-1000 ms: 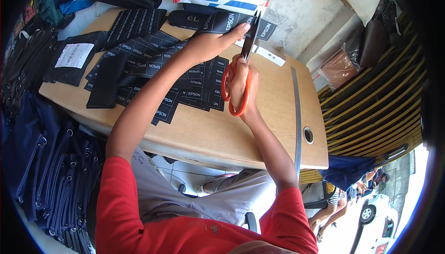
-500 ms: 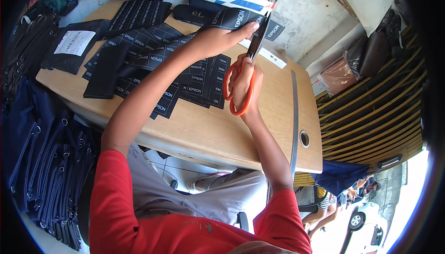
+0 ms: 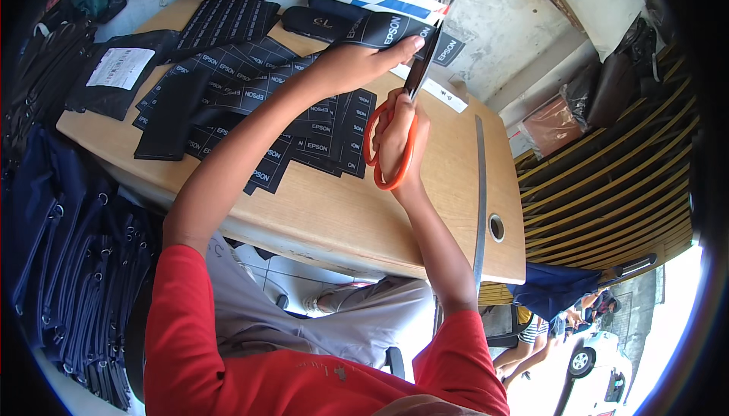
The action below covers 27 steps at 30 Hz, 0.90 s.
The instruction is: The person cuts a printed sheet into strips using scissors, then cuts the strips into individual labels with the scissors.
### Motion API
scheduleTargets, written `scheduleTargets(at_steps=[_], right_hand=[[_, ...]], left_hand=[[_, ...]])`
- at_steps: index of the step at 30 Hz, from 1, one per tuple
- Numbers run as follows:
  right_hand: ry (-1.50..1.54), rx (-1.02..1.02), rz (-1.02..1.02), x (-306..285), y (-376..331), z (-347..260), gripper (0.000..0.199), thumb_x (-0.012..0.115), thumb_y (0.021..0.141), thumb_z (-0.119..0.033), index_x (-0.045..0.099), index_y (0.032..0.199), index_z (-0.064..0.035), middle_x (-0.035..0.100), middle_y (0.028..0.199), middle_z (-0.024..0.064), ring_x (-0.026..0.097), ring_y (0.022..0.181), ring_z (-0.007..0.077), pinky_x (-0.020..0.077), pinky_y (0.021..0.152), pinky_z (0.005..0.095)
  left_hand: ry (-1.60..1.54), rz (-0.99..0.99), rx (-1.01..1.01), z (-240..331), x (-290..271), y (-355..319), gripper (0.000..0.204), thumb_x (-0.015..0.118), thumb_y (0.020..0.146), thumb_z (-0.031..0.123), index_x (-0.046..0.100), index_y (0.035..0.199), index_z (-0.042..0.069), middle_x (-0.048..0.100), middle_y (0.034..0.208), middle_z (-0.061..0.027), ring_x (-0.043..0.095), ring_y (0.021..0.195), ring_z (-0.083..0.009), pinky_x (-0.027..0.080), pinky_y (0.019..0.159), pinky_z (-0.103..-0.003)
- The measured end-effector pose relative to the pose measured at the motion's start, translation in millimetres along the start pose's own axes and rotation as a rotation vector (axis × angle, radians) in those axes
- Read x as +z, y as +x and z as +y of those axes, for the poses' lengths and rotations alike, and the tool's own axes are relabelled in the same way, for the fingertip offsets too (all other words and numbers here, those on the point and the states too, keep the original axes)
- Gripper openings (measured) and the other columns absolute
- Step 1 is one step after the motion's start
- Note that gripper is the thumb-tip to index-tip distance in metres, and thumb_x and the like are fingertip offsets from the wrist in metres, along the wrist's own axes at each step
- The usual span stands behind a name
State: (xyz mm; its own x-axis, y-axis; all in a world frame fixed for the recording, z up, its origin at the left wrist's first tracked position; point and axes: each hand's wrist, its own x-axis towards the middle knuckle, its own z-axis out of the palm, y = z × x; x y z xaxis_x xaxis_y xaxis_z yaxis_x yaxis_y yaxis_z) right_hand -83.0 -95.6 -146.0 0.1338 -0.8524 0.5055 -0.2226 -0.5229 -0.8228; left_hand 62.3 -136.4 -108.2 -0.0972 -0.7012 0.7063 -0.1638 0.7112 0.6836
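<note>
My right hand (image 3: 399, 131) grips a pair of scissors (image 3: 411, 154) by the orange handles. Its dark blades point upward, away from me, across a black printed strip (image 3: 386, 29). My left hand (image 3: 372, 61) holds that strip, thumb on top near the blades, with the other fingers mostly hidden beneath it. Part of the strip shows on the right side of the blades. Under and beside my left forearm, several black printed sheets (image 3: 319, 131) lie overlapped on the wooden table (image 3: 364, 219).
A dark glasses case (image 3: 307, 23) and a labelled black plastic parcel (image 3: 114, 70) lie on the table. A metal ruler (image 3: 481, 188) runs along its right side, near a round cable hole (image 3: 497, 226). Navy bags (image 3: 83, 279) hang at the left; people and a white car appear outside.
Hardly anything differs. Both hands, the scissors and the strip keep nearly the same position, while the whole view has shifted very slightly.
</note>
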Motion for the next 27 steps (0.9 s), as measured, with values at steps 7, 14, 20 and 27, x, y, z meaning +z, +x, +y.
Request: scheduleTargets(at_steps=[7,14,20,27], right_hand=[[0.030,-0.010,-0.012,3.1,-1.4,-2.1,0.035,0.032,0.100,-0.033,0.045,0.081,-0.0061,0.041,0.056,0.0017,0.038,0.044,0.0082,0.0316,0.037,0.0248],[0.028,-0.017,-0.005,3.6,-1.9,-0.8,0.035,0.032,0.100,-0.032,0.045,0.080,-0.0061,0.041,0.055,0.0014,0.037,0.043,0.0081,0.0311,0.037,0.0250],[-0.004,0.026,-0.005,0.4,-1.0,0.9,0.044,0.036,0.102,-0.035,0.053,0.081,0.0007,0.050,0.056,0.0085,0.049,0.051,0.0159,0.0399,0.050,0.0349],[0.001,0.009,-0.003,0.1,-1.6,-0.2,0.041,0.036,0.102,-0.031,0.052,0.080,0.0004,0.047,0.055,0.0067,0.045,0.051,0.0143,0.0377,0.048,0.0342]], left_hand=[[-0.007,0.004,-0.019,3.4,-1.3,-1.8,0.033,0.057,0.099,0.036,0.060,0.101,0.002,0.057,0.082,0.0006,0.055,0.077,-0.0082,0.048,0.070,-0.026],[-0.012,0.010,-0.030,4.0,-0.4,-2.9,0.036,0.057,0.099,0.039,0.059,0.100,0.003,0.058,0.082,0.0002,0.055,0.077,-0.0086,0.048,0.070,-0.026],[0.001,-0.006,-0.043,2.6,-1.1,-2.0,0.037,0.056,0.099,0.040,0.059,0.099,0.003,0.057,0.082,0.0002,0.055,0.077,-0.0086,0.048,0.070,-0.026],[-0.001,-0.018,-0.122,3.3,-3.0,-3.2,0.046,0.055,0.097,0.047,0.063,0.109,0.004,0.065,0.093,-0.0056,0.060,0.090,-0.0139,0.047,0.081,-0.028]])
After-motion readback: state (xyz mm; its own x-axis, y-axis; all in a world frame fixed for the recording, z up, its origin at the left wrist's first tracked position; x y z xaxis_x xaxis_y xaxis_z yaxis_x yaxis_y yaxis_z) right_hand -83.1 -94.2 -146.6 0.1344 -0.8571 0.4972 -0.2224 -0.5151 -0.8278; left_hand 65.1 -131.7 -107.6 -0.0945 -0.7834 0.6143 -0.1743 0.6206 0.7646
